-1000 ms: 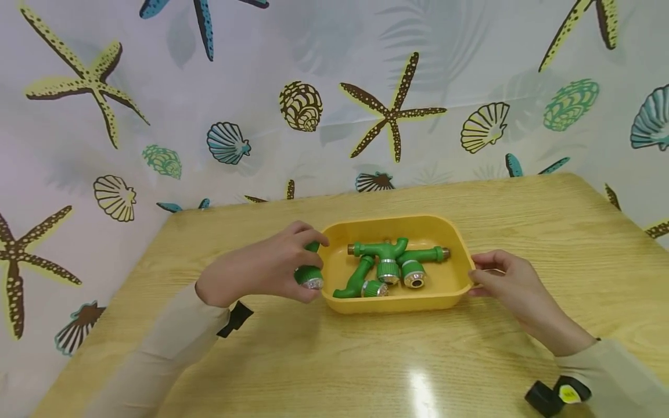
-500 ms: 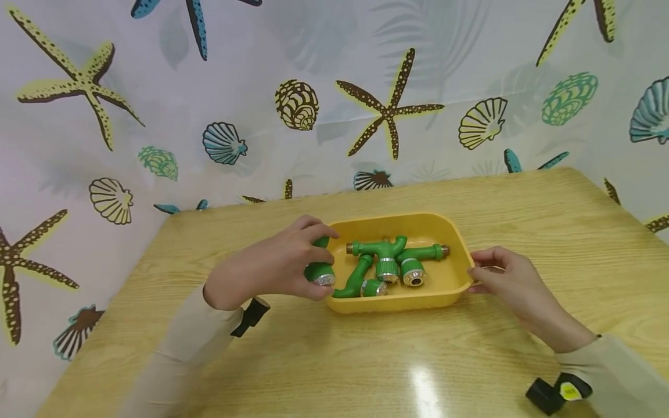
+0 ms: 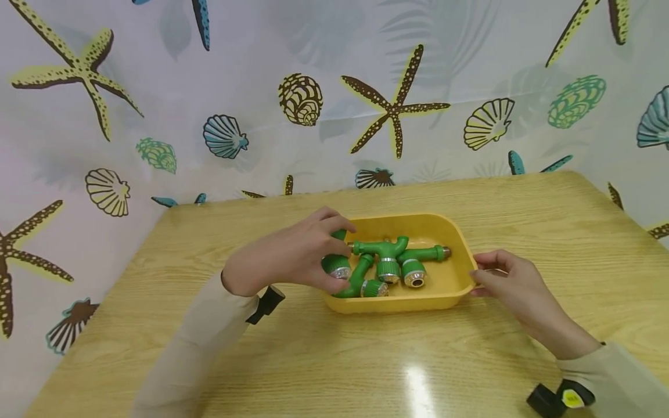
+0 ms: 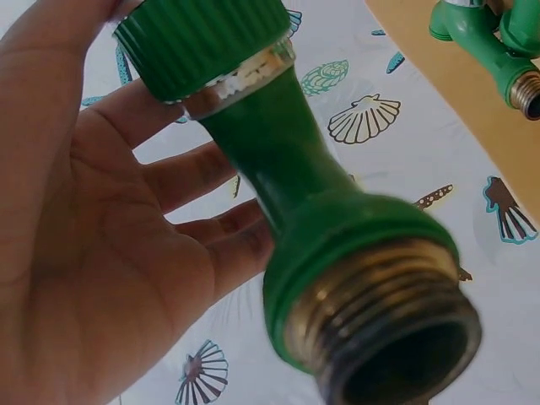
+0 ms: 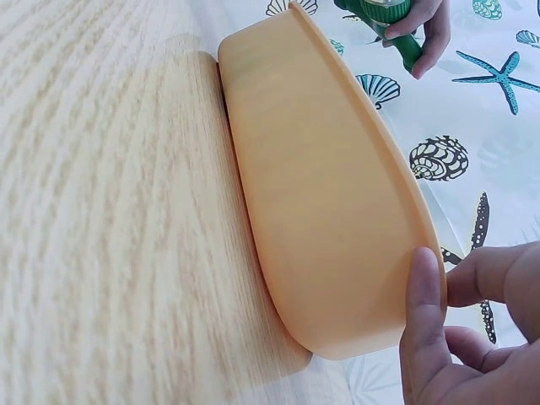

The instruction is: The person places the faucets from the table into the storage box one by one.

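My left hand [image 3: 313, 249] grips a green tap [image 4: 287, 169] with a ribbed knob and a threaded brass-coloured inlet, over the left end of a yellow plastic basin [image 3: 397, 304]. In the left wrist view the fingers reach round its far side and the inlet points toward the camera. My right hand [image 3: 509, 287] pinches the basin's right rim between thumb and fingers, as the right wrist view also shows. Inside the basin lie several more green taps, one [image 3: 384, 249] across the middle, another [image 3: 418, 264] to its right and a third [image 3: 360, 281] at the front left, partly overlapped by my left hand.
The basin stands on a light wooden table [image 3: 334, 360], whose surface stretches out in front of it and to both sides. Behind the table hangs a white cloth [image 3: 324, 52] printed with starfish and shells. Black camera straps [image 3: 559, 397] sit at both wrists.
My left hand has moved right with the tap, from beside the basin's left rim to over its left end. The right hand keeps its pinch on the rim; the basin stays in place.
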Tool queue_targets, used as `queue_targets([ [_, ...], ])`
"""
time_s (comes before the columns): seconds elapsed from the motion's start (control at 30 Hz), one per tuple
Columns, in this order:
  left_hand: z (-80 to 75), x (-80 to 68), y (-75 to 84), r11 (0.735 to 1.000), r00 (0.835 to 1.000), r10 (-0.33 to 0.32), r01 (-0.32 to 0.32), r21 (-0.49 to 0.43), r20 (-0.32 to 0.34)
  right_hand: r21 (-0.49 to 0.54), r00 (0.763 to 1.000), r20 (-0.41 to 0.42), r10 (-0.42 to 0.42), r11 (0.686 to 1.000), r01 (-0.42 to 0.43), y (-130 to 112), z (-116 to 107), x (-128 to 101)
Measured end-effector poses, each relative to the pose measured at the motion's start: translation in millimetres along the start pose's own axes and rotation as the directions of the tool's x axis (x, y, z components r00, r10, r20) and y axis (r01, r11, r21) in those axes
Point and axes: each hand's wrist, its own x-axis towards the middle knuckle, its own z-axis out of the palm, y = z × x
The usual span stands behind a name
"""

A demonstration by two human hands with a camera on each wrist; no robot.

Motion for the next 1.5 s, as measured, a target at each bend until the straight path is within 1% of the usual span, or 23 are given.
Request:
queue_targets([
  [0.13, -3.7, 8.1, -0.7, 0.999, 0.999, 0.03, -0.03, 0.015, 0.016, 0.002, 1.0, -0.002, -0.004, 1.0, 0.004, 1.6, -1.3, -0.3],
  [0.3, -6.3, 16.1, 0.6, 0.999, 0.999, 0.044, -0.044, 0.015, 0.03, 0.006, 1.0, -0.005, 0.003, 1.0, -0.003, 1.4, -1.9, -0.1],
  [0.57, -4.9, 27.5, -2.5, 0.999, 0.997, 0.051, -0.05, -0.007, 0.066, 0.011, 1.0, -0.004, 0.003, 1.0, -0.003, 1.4, -1.9, -0.1],
  [0.8, -3.1, 35.3, -6.2, 0.998, 0.995, 0.06, -0.059, -0.012, 0.079, 0.019, 1.0, -0.008, 0.007, 1.0, -0.006, 0.9, -0.9, -0.7],
  [1.0, -1.0, 42.1, -7.9, 0.999, 0.994, 0.049, -0.047, -0.019, 0.096, 0.01, 1.0, -0.011, 0.004, 1.0, -0.004, -1.0, -1.1, -1.6],
  [1.2, 0.9, 52.7, -6.5, 0.999, 0.99, 0.051, -0.049, -0.023, 0.133, 0.009, 1.0, -0.015, 0.011, 1.0, -0.011, -0.7, -0.8, -2.7],
  [1.37, 3.0, 60.0, -7.8, 0.996, 0.989, 0.087, -0.083, -0.031, 0.124, 0.012, 1.0, -0.017, 0.013, 1.0, -0.013, -1.0, 0.0, -2.7],
  [1.5, 2.7, 63.7, -7.8, 0.995, 0.987, 0.094, -0.09, -0.038, 0.129, 0.009, 1.0, -0.018, 0.008, 1.0, -0.008, -1.7, 0.6, -2.7],
])
